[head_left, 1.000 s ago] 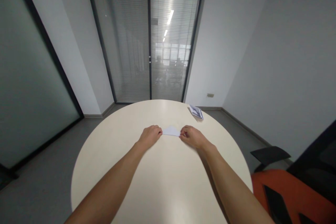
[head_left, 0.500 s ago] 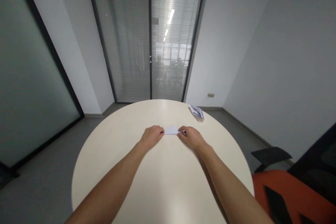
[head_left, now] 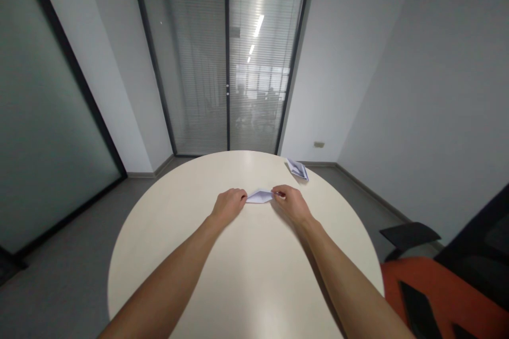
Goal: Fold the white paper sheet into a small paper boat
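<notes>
So, starting over on the left, there's a frosted glass panel in a black frame, then a dark-framed glass partition with horizontal blinds on the far side, some lights glowing through its right half. Front and center is a round cream table, and both bare forearms come in over it from the near edge. The left hand has its fingers curled in tight, pinching the left end of a folded white paper. That paper sits right between the two hands, around the middle of the table, a bit toward the far side, with its upper edge peaked. The right hand has its fingertips closed together on the right end; I can't really make out each finger. Just beyond that hand, near the far right rim, lies another folded paper piece. Further right there's a wall plate low on the wall, then an orange-seated office chair with black armrests, near right.
</notes>
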`<state>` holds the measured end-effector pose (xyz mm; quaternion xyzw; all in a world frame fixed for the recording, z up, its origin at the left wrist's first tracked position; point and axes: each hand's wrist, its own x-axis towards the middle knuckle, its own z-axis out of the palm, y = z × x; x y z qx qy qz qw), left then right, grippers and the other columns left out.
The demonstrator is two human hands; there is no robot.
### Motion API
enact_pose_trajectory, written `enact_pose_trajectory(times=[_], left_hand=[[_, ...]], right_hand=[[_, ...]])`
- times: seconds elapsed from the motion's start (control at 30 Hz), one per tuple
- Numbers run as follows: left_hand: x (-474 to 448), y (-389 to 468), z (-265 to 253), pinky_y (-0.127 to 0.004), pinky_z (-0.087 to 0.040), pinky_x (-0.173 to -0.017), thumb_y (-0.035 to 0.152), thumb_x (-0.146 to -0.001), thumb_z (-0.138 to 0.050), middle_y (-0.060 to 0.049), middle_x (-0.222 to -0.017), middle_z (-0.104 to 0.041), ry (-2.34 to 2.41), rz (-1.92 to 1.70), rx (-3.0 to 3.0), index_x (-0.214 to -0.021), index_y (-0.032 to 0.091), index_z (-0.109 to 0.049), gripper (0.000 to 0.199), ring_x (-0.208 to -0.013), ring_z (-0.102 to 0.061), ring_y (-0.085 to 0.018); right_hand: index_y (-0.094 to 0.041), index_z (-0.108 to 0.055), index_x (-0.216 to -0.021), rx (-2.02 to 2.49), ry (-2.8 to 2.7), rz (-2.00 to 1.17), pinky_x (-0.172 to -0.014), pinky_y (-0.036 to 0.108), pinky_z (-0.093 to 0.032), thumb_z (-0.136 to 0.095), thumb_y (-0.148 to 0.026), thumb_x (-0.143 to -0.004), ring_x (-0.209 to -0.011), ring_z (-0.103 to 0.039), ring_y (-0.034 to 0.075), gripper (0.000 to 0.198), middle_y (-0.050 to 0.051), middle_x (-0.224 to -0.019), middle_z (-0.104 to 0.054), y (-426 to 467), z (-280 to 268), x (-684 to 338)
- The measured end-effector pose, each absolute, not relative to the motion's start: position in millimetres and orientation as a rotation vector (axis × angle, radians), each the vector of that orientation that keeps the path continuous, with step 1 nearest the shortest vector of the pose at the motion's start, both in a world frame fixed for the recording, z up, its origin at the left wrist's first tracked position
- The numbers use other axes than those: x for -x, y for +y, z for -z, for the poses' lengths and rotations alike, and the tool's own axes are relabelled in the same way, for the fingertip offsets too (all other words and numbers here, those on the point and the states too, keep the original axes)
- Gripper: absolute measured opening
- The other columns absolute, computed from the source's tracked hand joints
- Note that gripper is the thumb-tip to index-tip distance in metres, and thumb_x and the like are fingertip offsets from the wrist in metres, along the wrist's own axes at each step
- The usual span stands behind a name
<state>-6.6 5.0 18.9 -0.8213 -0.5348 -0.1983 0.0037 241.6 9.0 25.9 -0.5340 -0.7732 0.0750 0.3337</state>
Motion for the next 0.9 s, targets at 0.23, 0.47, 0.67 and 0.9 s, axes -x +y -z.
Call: enact_pose_trajectory(times=[0.23, 0.47, 0.67, 0.9], left_hand=[[0, 1, -20, -0.029, -0.049, -0.086, 0.028, -0.097, -0.054, -0.004, -0.107, -0.076, -1.787, 0.678, 2.583, -0.122, 0.027, -0.065, 0.027, -0.100, -0.069, -0.021], [-4, 2, -11, -0.027, -0.049, -0.082, 0.031, -0.095, -0.059, 0.000, -0.103, -0.076, -1.627, 0.818, 2.750, -0.128, 0.029, -0.060, 0.034, -0.092, -0.070, -0.019], [-2, -1, -14, -0.026, -0.048, -0.077, 0.032, -0.094, -0.059, 0.001, -0.097, -0.075, -1.532, 0.844, 2.790, -0.123, 0.028, -0.063, 0.029, -0.087, -0.069, -0.018], [0, 1, -16, -0.028, -0.049, -0.081, 0.028, -0.099, -0.051, -0.002, -0.100, -0.073, -1.558, 0.991, 2.606, -0.112, 0.024, -0.066, 0.020, -0.093, -0.066, -0.018]], right_hand=[[-0.020, -0.075, -0.103, 1.209, -1.895, -0.307, -0.089, 0.037, -0.058, -0.059, -0.021, -0.089, -0.091, -0.072, 0.022, 0.020, 0.008, -0.104, -0.077, 15, -16, -238], [-0.023, -0.074, -0.104, 1.139, -1.919, -0.328, -0.088, 0.037, -0.059, -0.061, -0.023, -0.091, -0.093, -0.073, 0.022, 0.019, 0.007, -0.106, -0.077, 12, -17, -232], [-0.023, -0.072, -0.108, 1.112, -2.027, -0.443, -0.085, 0.034, -0.060, -0.059, -0.021, -0.091, -0.094, -0.073, 0.021, 0.022, 0.006, -0.107, -0.077, 6, -20, -228], [-0.024, -0.073, -0.109, 1.087, -2.111, -0.466, -0.085, 0.033, -0.058, -0.062, -0.023, -0.090, -0.094, -0.072, 0.021, 0.022, 0.005, -0.105, -0.077, 4, -18, -225]])
